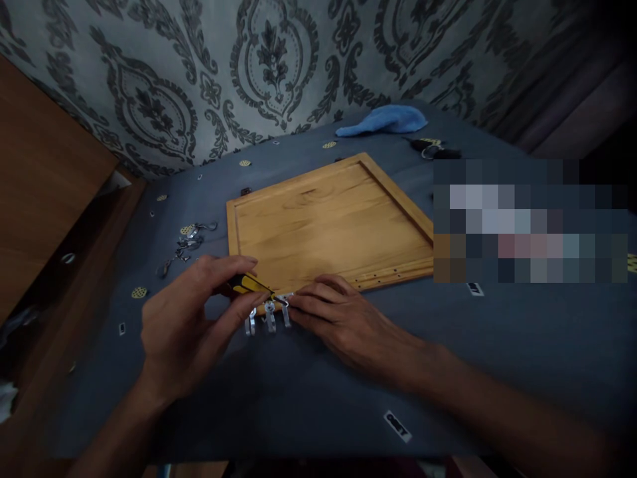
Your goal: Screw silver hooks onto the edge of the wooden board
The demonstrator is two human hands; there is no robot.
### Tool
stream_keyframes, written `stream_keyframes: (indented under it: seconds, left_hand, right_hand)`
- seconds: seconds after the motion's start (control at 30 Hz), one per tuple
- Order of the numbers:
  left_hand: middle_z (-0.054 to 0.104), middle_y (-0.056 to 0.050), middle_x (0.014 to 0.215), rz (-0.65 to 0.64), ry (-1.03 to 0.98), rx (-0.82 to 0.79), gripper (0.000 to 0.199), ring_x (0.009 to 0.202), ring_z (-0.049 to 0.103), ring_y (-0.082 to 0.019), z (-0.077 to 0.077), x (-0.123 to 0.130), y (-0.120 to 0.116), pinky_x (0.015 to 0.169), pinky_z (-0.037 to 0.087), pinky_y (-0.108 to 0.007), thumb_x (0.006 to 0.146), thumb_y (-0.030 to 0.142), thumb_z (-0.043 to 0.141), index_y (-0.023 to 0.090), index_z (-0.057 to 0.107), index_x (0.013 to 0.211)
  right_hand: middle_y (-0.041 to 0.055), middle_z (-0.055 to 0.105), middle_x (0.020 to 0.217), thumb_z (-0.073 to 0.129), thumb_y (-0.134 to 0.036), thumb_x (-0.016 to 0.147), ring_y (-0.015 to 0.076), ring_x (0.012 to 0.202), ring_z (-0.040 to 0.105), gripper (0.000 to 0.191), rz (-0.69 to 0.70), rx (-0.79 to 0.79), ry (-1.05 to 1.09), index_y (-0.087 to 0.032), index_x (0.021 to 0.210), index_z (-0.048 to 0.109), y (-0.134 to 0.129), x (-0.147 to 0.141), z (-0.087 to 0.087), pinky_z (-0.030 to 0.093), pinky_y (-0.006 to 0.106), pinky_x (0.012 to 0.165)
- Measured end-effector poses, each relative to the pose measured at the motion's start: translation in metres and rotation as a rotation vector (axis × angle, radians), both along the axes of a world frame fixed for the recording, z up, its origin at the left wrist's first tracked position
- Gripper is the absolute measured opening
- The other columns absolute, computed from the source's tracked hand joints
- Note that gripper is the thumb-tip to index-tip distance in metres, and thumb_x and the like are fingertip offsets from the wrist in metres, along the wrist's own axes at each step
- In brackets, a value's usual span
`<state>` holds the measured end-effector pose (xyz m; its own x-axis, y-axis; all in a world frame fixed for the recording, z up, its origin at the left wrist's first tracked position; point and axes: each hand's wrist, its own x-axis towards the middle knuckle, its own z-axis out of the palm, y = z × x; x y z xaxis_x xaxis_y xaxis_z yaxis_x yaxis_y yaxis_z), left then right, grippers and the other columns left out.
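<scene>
A wooden panel (pixel 303 226) with a raised frame lies flat on the dark bedsheet. Several silvery metal hooks (pixel 270 317) stick out from its near left edge. My left hand (pixel 192 325) grips a screwdriver (pixel 245 284) with a yellow and black handle, fingers closed around it. The shaft slants down to the right, its tip at the rightmost hook (pixel 286 312). My right hand (pixel 343 315) rests against the panel's near edge, fingers together and bent, fingertips at that same hook. Small dark holes run along the edge to the right of this hand.
Loose metal hooks (pixel 189 242) lie in a pile left of the panel. Behind it is a blue cloth (pixel 385 121), with a dark object (pixel 432 149) nearby. A wooden cabinet (pixel 50 179) stands at left, and patterned wallpaper (pixel 213 73) covers the back wall. A pixelated patch hides the right side.
</scene>
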<state>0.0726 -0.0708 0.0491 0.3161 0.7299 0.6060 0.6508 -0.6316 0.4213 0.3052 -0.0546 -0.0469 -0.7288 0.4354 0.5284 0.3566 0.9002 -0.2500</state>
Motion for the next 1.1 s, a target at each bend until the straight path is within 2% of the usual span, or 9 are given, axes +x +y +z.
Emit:
stream_keyframes:
  seconds: [0.17,0.3,0.4,0.5,0.67,0.8,0.93,1.1]
  left_hand:
    - [0.077,0.002,0.103,-0.044,0.026,0.015,0.034,0.079,0.071,-0.013,0.007,0.005,0.002,0.074,0.063,-0.028,0.095,0.019,0.073,0.031,0.069,0.127]
    - [0.076,0.001,0.107,-0.079,0.026,0.001,0.041,0.083,0.069,-0.013,0.011,0.008,0.004,0.072,0.062,-0.026,0.095,0.013,0.071,0.031,0.068,0.132]
    - [0.075,0.001,0.107,-0.090,0.018,0.011,0.042,0.085,0.069,-0.013,0.013,0.009,0.006,0.074,0.061,-0.025,0.095,0.010,0.070,0.031,0.069,0.131]
    - [0.074,0.002,0.100,-0.070,0.008,0.005,0.039,0.080,0.067,-0.011,0.014,0.008,0.008,0.072,0.059,-0.024,0.095,0.012,0.071,0.030,0.071,0.129]
    - [0.065,0.003,0.084,-0.013,-0.040,-0.060,0.038,0.067,0.058,-0.010,0.011,0.006,0.012,0.059,0.051,-0.024,0.094,0.015,0.073,0.031,0.072,0.129]
    - [0.061,0.003,0.081,0.008,-0.051,-0.061,0.041,0.065,0.058,-0.009,0.010,0.007,0.013,0.058,0.053,-0.024,0.093,0.014,0.073,0.034,0.073,0.129]
    - [0.064,0.003,0.084,0.041,-0.076,-0.083,0.041,0.066,0.058,-0.010,0.008,0.007,0.012,0.059,0.055,-0.025,0.093,0.015,0.074,0.036,0.073,0.128]
    - [0.066,0.002,0.088,0.064,-0.105,-0.105,0.040,0.072,0.063,-0.012,0.006,0.005,0.011,0.061,0.057,-0.026,0.093,0.017,0.074,0.038,0.073,0.128]
  right_hand:
    - [0.0112,0.077,0.115,0.053,-0.009,0.101,0.0263,0.108,0.064,0.030,0.007,-0.003,0.000,-0.015,0.126,0.069,0.000,0.000,0.001,0.051,0.049,0.099]
    - [0.0111,0.077,0.112,0.054,-0.010,0.102,0.0264,0.108,0.064,0.027,0.012,0.002,0.030,-0.011,0.124,0.070,0.000,-0.001,-0.001,0.050,0.048,0.098]
    - [0.0099,0.078,0.113,0.053,-0.010,0.103,0.0258,0.108,0.064,0.026,0.003,0.008,0.038,-0.012,0.122,0.070,0.000,-0.001,-0.002,0.050,0.047,0.098]
    - [0.0090,0.078,0.115,0.052,-0.009,0.103,0.0249,0.107,0.064,0.027,0.003,0.011,0.033,-0.015,0.123,0.070,0.001,-0.001,-0.001,0.050,0.046,0.098]
    - [0.0104,0.078,0.115,0.055,-0.005,0.099,0.0253,0.104,0.065,0.028,0.016,0.014,0.051,-0.011,0.122,0.070,0.001,-0.002,0.001,0.050,0.045,0.098]
    - [0.0100,0.078,0.114,0.048,-0.006,0.103,0.0253,0.105,0.065,0.030,0.009,0.007,0.047,-0.013,0.122,0.070,0.001,-0.001,0.002,0.050,0.046,0.098]
    - [0.0093,0.078,0.115,0.046,-0.007,0.104,0.0250,0.106,0.064,0.031,0.002,0.001,0.032,-0.015,0.122,0.070,0.001,-0.001,0.003,0.050,0.046,0.099]
    - [0.0105,0.078,0.114,0.047,-0.007,0.103,0.0257,0.104,0.064,0.028,0.004,0.012,0.041,-0.011,0.118,0.071,0.001,-0.001,0.003,0.050,0.045,0.097]
